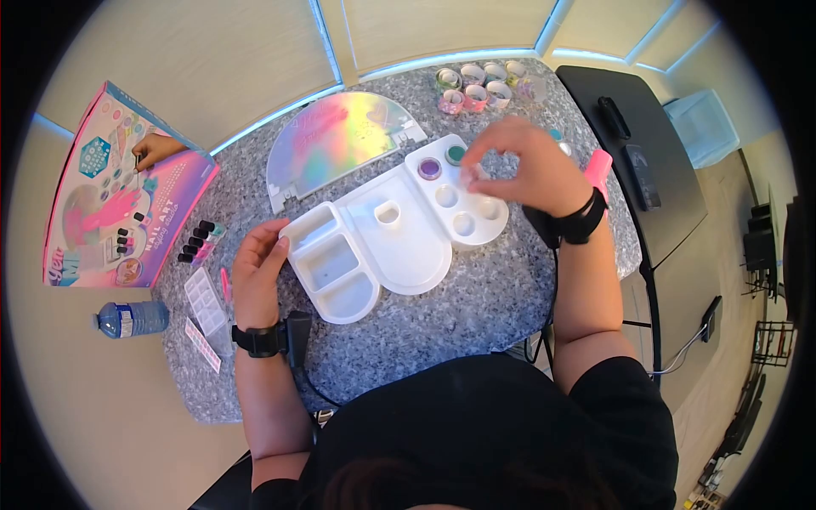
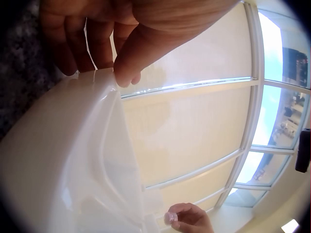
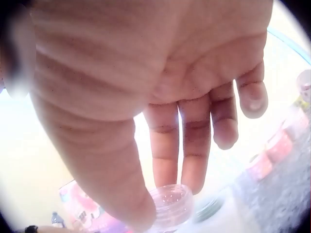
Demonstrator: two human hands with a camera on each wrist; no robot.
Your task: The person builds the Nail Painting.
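A white molded plastic tray [image 1: 416,246] with three joined sections lies across the granite-patterned table. At its left end, my left hand [image 1: 257,272] grips the edge between thumb and fingers. My right hand [image 1: 535,170] is over the right section, which has round wells. Between thumb and fingertips it pinches a small clear round jar [image 3: 172,208] with a pinkish tint. A purple-filled pot [image 1: 429,168] and a green-filled pot [image 1: 456,155] sit in two upper wells of that section; the lower wells show bare white.
Behind the tray lies a shiny holographic half-round panel [image 1: 340,144]. Several tape rolls [image 1: 474,98] stand at the back. On the left are a nail art box [image 1: 119,195], small polish bottles [image 1: 201,240], a clear compartment case [image 1: 206,306] and a water bottle [image 1: 133,320].
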